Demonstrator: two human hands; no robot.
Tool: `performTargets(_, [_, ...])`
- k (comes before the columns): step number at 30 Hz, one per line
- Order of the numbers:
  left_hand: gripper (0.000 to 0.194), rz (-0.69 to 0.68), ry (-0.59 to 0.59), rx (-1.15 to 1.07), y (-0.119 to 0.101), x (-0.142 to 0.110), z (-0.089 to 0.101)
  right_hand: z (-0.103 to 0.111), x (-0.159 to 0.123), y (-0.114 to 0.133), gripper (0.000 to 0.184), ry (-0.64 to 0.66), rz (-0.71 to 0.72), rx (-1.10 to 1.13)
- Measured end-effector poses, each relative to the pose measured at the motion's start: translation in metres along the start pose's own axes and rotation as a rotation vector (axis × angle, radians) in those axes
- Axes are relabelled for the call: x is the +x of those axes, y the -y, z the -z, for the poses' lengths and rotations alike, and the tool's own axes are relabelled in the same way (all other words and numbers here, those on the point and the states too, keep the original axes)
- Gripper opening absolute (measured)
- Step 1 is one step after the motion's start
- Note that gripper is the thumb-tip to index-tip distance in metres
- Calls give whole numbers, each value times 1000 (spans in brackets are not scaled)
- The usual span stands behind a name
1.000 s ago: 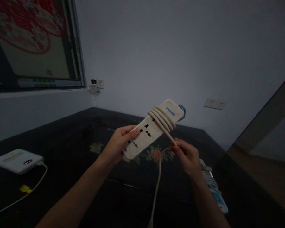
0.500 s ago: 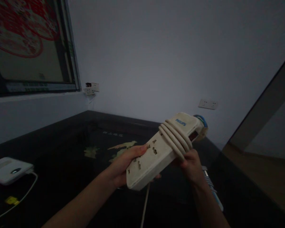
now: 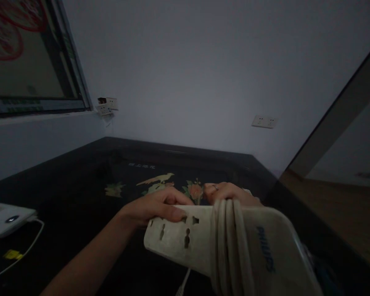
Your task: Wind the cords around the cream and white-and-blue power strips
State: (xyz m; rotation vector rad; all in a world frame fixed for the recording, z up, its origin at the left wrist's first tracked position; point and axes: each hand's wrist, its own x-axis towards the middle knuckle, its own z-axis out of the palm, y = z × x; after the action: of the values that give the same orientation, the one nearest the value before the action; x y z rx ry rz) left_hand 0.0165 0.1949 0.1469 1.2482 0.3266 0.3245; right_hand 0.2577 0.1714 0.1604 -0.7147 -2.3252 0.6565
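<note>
A white power strip (image 3: 200, 244) with several sockets is close to the camera, tilted, its end with blue lettering toward the lower right. My left hand (image 3: 165, 205) grips its left end, thumb on top by the sockets. Several turns of its off-white cord (image 3: 231, 250) are wound around the body near the lettered end. My right hand (image 3: 230, 192) is behind the far edge of the strip by the coils, its fingers closed on the cord; the fingertips are partly hidden. A loose end of the cord (image 3: 186, 277) hangs below the strip.
The dark glossy table (image 3: 80, 176) bears a flower and bird pattern. At left lie a white box-shaped device (image 3: 9, 218), its white cable (image 3: 38, 234) and a yellow tag (image 3: 12, 254). Wall sockets (image 3: 264, 121) and a window (image 3: 27, 70) are beyond.
The power strip has come nearer and lower and turned clockwise, its lettered end now toward me. My right hand has gone from below the strip to behind its far edge with the cord.
</note>
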Motion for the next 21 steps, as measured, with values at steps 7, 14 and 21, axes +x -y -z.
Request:
performTargets(7, [25,118,18,772,-19,-7,16,-9,13,-18,21,182,-116,-76])
performTargets(14, [19,145,-175,1329,-8,-5,4,-31,23,-16,8,208,-224,-546])
performTargets(21, [23,184,-398,1672,-1,2,8,-45,35,-2,12,132,-336,-918])
